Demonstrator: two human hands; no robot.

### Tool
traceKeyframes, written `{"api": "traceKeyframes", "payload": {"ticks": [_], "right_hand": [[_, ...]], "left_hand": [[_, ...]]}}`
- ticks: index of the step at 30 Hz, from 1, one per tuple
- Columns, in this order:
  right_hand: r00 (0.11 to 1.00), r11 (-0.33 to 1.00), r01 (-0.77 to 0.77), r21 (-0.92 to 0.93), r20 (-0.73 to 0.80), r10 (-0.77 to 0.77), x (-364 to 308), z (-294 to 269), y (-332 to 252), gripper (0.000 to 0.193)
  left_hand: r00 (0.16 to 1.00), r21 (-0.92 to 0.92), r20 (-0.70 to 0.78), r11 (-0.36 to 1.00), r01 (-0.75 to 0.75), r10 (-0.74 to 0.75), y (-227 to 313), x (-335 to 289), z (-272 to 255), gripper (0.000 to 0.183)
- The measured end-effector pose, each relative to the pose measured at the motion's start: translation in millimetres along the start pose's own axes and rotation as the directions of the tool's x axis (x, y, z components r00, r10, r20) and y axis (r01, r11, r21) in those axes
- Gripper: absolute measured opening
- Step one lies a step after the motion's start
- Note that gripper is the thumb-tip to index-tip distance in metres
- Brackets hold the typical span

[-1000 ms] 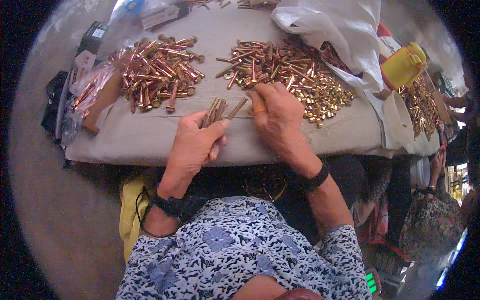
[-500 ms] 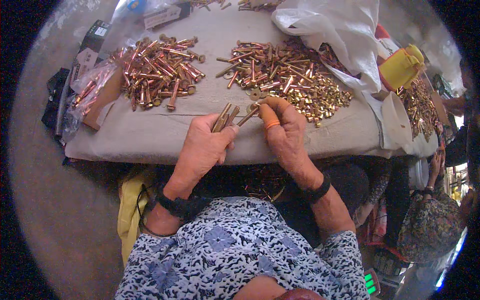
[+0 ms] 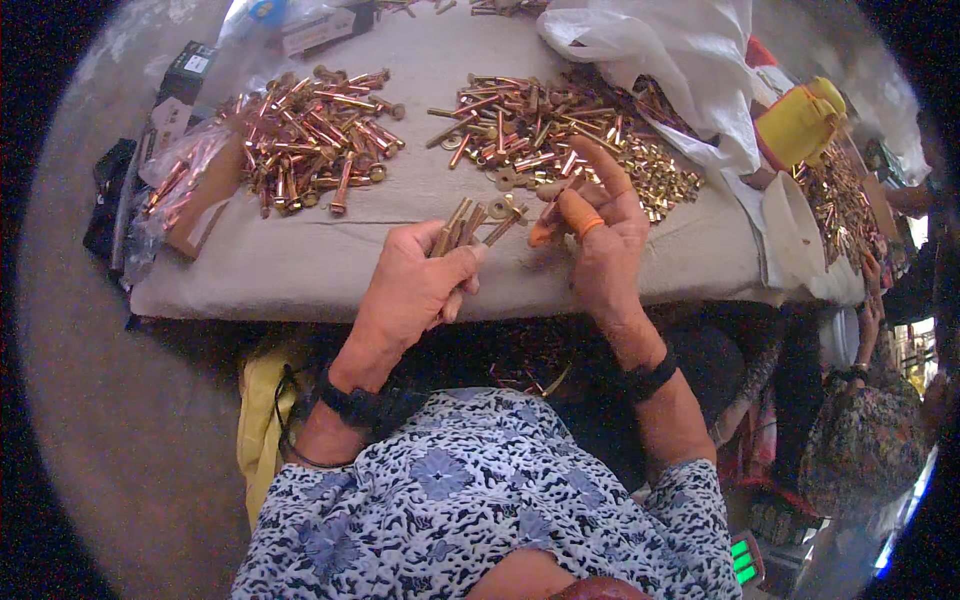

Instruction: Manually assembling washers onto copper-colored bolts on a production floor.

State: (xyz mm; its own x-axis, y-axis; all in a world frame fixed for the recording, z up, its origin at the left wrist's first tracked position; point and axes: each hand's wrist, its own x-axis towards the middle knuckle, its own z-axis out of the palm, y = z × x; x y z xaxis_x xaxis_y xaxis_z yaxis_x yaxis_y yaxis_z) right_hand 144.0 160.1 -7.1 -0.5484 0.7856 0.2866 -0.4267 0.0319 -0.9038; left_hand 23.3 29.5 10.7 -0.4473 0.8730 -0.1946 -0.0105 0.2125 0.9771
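Observation:
My left hand (image 3: 412,272) is closed around several brass-coloured bolts (image 3: 455,226), which stick up past the fingers. One bolt (image 3: 502,229) leans out to the right, with a small piece of hardware at its tip. My right hand (image 3: 606,235) is just right of that tip, not touching it, with its fingers apart. Orange covers (image 3: 580,213) wrap some of its digits. Beyond this hand lies a pile of small gold sleeves or nuts (image 3: 665,180), merging with a heap of bolts (image 3: 500,125). Flat washers (image 3: 505,179) lie at the heap's near edge.
Another bolt heap (image 3: 310,140) is on the left of the cloth-covered table (image 3: 420,110). Beside it are a cardboard piece (image 3: 205,205) and clear plastic bags. White plastic sheeting (image 3: 665,45), a yellow container (image 3: 800,125) and more hardware stand right, where another person's arm (image 3: 870,310) shows.
My right hand has let go of the tip of the leaning bolt and moved right, its fingers spreading. My left hand keeps its bolts in nearly the same place.

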Motion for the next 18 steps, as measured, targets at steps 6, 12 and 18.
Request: {"api": "traceKeyframes", "payload": {"ticks": [6, 12, 18], "right_hand": [[0.996, 0.993, -0.094, 0.065, 0.008, 0.094, -0.1, -6.5, 3.4, 0.032], [0.996, 0.991, -0.092, 0.100, 0.014, 0.091, -2.3, -7.4, 5.8, 0.029], [0.993, 0.986, -0.120, 0.112, 0.029, 0.118, -4.4, -12.5, 6.9, 0.027]], "left_hand": [[0.999, 0.026, 0.003, 0.998, -0.054, 0.054, -6.0, 2.9, 4.3, 0.018], [0.999, 0.041, 0.021, 0.998, -0.036, 0.035, -4.8, 1.9, 4.9, 0.016], [1.000, 0.023, 0.014, 1.000, -0.015, 0.014, -4.6, 1.7, 5.9, 0.016]]}}
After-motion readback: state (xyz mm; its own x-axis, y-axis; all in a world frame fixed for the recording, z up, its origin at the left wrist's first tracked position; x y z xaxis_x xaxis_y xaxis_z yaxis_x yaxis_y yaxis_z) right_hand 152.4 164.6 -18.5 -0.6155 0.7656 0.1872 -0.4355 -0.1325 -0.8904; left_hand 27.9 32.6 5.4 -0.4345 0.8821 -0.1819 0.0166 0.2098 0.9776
